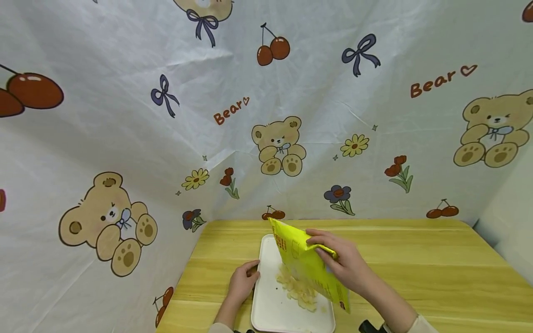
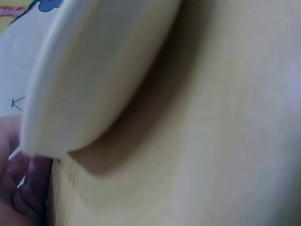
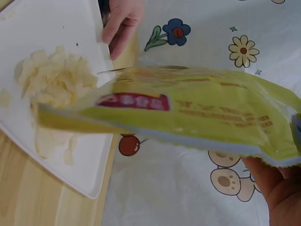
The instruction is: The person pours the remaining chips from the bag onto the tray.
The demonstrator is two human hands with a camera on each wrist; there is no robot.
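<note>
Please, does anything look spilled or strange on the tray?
Mostly no: the pale flakes lie on the white tray. Only small dark specks beside them look odd, because their colour differs; I cannot tell what they are.

A printed yellow packet (image 1: 307, 264) tilts over a white rectangular tray (image 1: 265, 296), towards its three o'clock side; pale thin chips (image 1: 305, 298) lie heaped below.
</note>
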